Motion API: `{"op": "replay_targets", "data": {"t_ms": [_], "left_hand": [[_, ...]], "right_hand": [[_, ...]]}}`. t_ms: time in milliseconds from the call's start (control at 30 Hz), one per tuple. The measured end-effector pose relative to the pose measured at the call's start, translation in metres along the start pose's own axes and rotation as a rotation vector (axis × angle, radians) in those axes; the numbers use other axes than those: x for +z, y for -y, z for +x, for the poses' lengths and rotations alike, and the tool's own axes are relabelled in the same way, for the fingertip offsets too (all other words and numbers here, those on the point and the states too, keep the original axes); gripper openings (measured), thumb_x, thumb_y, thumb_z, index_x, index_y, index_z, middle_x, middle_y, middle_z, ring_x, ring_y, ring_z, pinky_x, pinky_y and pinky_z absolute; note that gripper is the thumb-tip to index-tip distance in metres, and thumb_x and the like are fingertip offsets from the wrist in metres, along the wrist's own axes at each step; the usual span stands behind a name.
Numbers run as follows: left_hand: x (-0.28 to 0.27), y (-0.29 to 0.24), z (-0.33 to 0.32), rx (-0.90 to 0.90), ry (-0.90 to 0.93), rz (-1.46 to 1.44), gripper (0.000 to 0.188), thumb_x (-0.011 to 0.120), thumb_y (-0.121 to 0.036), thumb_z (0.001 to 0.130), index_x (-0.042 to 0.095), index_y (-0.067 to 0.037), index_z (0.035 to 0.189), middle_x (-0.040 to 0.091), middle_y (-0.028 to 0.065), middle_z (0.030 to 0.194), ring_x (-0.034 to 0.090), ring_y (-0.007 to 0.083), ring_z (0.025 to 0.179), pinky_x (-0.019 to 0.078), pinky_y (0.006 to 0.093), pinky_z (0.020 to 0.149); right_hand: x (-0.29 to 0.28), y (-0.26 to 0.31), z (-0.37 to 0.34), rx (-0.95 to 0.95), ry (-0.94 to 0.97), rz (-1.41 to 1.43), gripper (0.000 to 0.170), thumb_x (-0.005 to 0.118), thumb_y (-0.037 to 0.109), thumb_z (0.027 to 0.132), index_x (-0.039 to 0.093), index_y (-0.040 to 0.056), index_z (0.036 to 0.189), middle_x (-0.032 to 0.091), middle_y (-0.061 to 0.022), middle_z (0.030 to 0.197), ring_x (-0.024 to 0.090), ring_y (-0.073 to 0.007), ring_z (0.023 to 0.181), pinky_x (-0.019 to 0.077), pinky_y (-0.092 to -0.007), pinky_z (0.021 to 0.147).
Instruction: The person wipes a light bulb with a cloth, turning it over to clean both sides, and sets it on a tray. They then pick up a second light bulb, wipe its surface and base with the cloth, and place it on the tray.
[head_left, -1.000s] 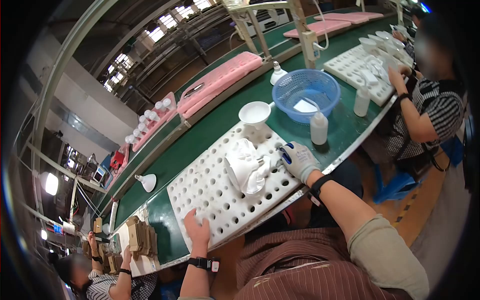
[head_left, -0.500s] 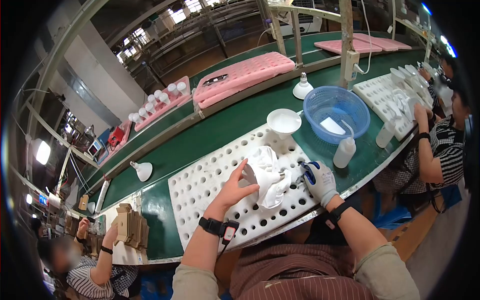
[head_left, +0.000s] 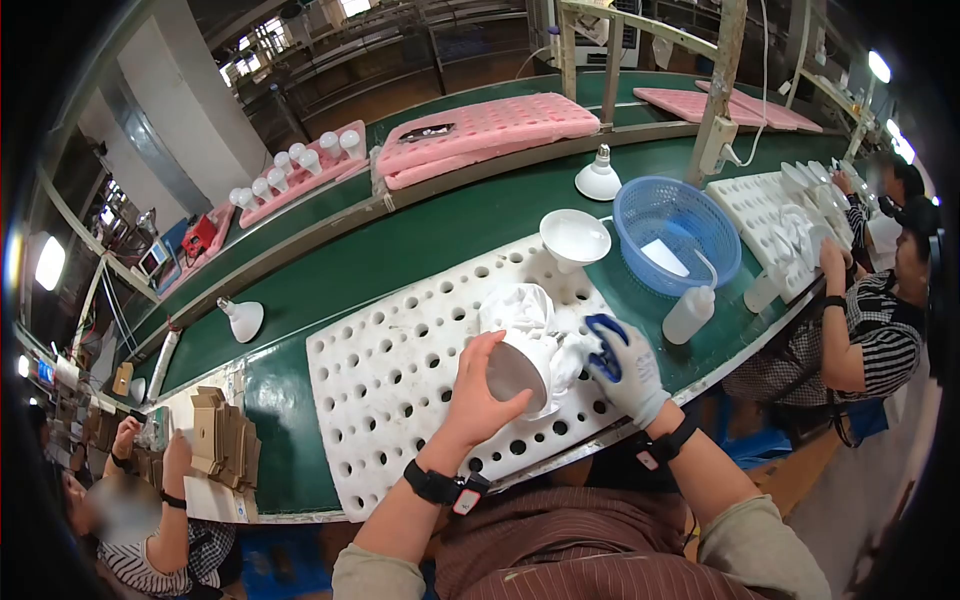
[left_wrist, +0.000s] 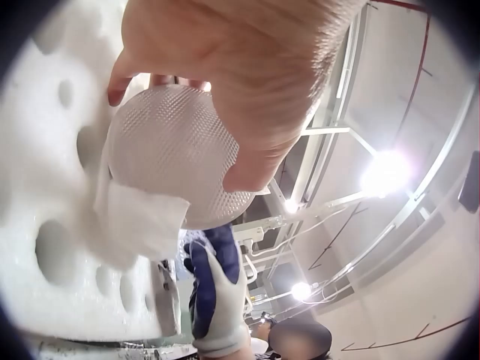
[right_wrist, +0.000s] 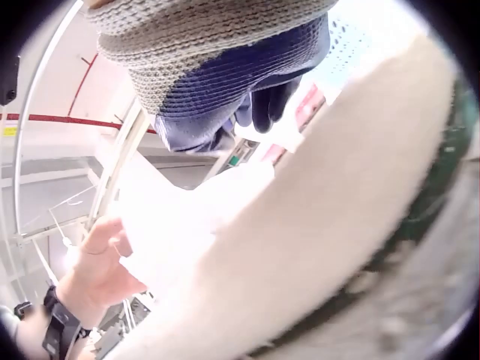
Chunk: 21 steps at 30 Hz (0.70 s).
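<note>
My bare left hand [head_left: 478, 398] grips a white reflector bulb [head_left: 517, 383] by its wide rim, thumb on one side and fingers on the other. The bulb lies tilted on its side, its dimpled lens [left_wrist: 169, 146] facing left in the left wrist view. A crumpled white cloth [head_left: 516, 305] lies behind and along the bulb. On my right hand [head_left: 632, 375] is a white glove with blue-coated fingers, bent beside the cloth at the bulb's narrow end. Glare in the right wrist view hides whether these fingers hold anything. Another reflector bulb [head_left: 575, 238] stands lens up at the board's far corner.
Beneath lies a white foam board [head_left: 400, 345] full of holes. A blue basket [head_left: 650, 215] and squeeze bottle [head_left: 689, 316] stand right. Loose bulbs rest on the green table [head_left: 285, 385], near small cartons [head_left: 222, 440]. Pink foam trays [head_left: 490, 130] lie beyond. People sit at both sides.
My left hand came in from the board's left part and took hold of the bulb's rim. The bulb has turned, its lens now facing me more. My right hand stays near the narrow end.
</note>
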<state>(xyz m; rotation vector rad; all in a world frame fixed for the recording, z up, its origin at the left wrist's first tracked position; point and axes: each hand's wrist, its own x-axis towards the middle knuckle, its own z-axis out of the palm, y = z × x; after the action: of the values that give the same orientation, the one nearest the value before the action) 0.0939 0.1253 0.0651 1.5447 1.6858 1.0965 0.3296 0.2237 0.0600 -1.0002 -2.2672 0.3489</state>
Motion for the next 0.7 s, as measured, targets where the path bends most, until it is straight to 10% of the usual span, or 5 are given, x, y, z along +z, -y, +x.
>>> {"op": "replay_targets", "data": {"t_ms": [100, 567, 700], "left_hand": [[0.014, -0.007, -0.006, 0.091, -0.109, 0.078, 0.082, 0.077, -0.02, 0.066, 0.038, -0.014, 0.138, 0.031, 0.0194, 0.145, 0.035, 0.035, 0.132, 0.035, 0.047, 0.106], [0.029, -0.02, -0.025, 0.315, -0.083, -0.068, 0.042, 0.064, -0.007, 0.063, 0.051, -0.011, 0.102, 0.041, 0.018, 0.137, 0.039, 0.0338, 0.128, 0.0312, 0.0426, 0.107], [0.033, -0.012, -0.032, -0.03, -0.089, -0.66, 0.065, 0.057, -0.004, 0.066, 0.042, -0.01, 0.129, 0.03, 0.0157, 0.148, 0.031, 0.0319, 0.137, 0.0294, 0.0443, 0.109]], "right_hand": [[-0.003, 0.033, 0.02, -0.059, 0.288, 0.03, 0.052, 0.064, 0.019, 0.079, 0.053, 0.012, 0.129, 0.052, -0.0142, 0.131, 0.051, -0.0348, 0.114, 0.0389, -0.0434, 0.102], [0.006, 0.026, 0.015, -0.134, 0.49, -0.096, 0.051, 0.07, 0.021, 0.075, 0.056, 0.0147, 0.123, 0.06, -0.0103, 0.112, 0.052, -0.0299, 0.113, 0.0398, -0.0437, 0.098], [0.012, 0.018, -0.006, -0.194, 0.347, -0.008, 0.044, 0.071, 0.02, 0.072, 0.06, 0.0137, 0.115, 0.061, -0.0095, 0.104, 0.055, -0.0286, 0.103, 0.0439, -0.0427, 0.09]]}}
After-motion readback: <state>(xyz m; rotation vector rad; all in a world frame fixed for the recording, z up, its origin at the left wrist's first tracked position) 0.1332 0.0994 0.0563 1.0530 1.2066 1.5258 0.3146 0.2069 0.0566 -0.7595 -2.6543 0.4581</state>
